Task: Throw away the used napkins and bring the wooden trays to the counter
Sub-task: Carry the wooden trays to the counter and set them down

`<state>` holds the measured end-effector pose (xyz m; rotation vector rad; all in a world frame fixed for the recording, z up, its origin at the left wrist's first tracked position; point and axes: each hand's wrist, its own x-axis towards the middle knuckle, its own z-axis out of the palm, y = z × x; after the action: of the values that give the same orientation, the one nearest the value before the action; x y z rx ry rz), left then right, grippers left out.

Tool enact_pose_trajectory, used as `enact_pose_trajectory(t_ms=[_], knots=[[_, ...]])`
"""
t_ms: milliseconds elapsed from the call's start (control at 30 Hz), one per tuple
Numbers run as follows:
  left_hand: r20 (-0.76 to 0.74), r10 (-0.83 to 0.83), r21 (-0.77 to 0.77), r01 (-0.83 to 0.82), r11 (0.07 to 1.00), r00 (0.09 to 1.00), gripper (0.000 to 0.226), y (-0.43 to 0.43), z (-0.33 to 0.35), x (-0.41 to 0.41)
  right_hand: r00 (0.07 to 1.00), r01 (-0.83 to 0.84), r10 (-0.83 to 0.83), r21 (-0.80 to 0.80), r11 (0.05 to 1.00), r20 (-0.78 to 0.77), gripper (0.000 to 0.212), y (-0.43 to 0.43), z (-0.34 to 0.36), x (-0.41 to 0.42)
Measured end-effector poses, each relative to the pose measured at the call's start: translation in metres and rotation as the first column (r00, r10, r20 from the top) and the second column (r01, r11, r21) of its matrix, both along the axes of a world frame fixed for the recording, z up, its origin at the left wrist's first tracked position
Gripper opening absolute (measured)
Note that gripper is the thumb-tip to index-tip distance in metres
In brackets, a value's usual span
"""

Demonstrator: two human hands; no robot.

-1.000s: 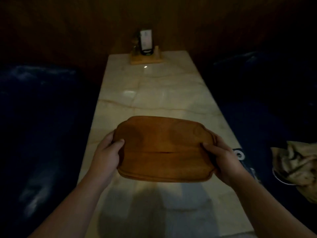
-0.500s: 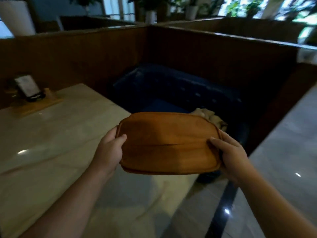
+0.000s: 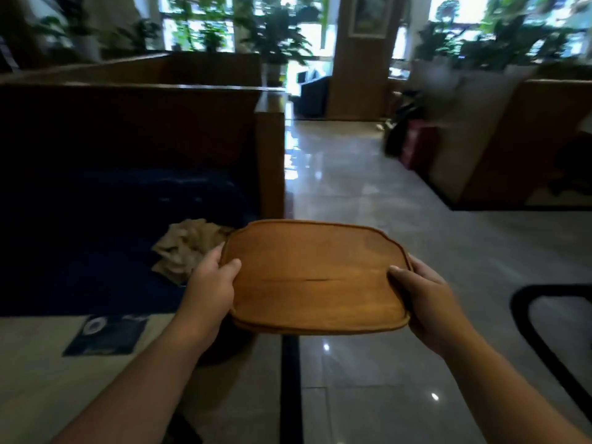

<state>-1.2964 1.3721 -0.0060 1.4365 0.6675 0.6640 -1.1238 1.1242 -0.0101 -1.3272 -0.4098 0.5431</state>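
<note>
I hold stacked wooden trays [image 3: 315,277] level in front of me, above the tiled floor. My left hand [image 3: 211,283] grips their left edge, thumb on top. My right hand [image 3: 419,298] grips the right edge the same way. A second tray's rim shows under the top one along the front. A crumpled beige napkin pile [image 3: 184,248] lies on the dark blue booth seat [image 3: 96,238], just left of the trays.
The marble table's corner [image 3: 38,363] is at lower left with a dark card [image 3: 105,334] on it. A wooden booth partition [image 3: 269,161] stands ahead on the left. A glossy tiled aisle [image 3: 352,187] runs forward; another wooden booth [image 3: 512,149] and potted plants [image 3: 282,36] lie beyond.
My view has swung right, away from the table toward the aisle. The trays stay in both hands, now off the table and over the floor.
</note>
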Motion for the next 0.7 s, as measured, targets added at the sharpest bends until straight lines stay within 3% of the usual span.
enact_pose_trajectory(t_ms=[133, 400, 600, 700], knots=[[-0.026, -0.183, -0.004, 0.183, 0.983, 0.983, 0.032, -0.091, 0.0, 0.105, 0.973, 0.228, -0.228, -0.009, 0.974, -0.024, 0.025, -0.118, -0.013, 0.058], [-0.062, -0.46, -0.029, 0.459, 0.888, 0.886, 0.028, -0.291, -0.003, 0.275, 0.85, 0.521, -0.523, -0.048, 0.852, -0.054, 0.027, -0.339, -0.016, 0.147], [-0.057, -0.65, -0.019, 0.65, 0.759, 0.758, 0.045, -0.428, 0.013, 0.369, 0.687, 0.724, -0.724, -0.034, 0.689, -0.061, 0.023, -0.476, -0.002, 0.175], [-0.086, -0.747, -0.004, 0.749, 0.662, 0.66, 0.038, -0.493, 0.02, 0.415, 0.582, 0.811, -0.811, -0.027, 0.584, -0.068, 0.019, -0.535, 0.004, 0.18]])
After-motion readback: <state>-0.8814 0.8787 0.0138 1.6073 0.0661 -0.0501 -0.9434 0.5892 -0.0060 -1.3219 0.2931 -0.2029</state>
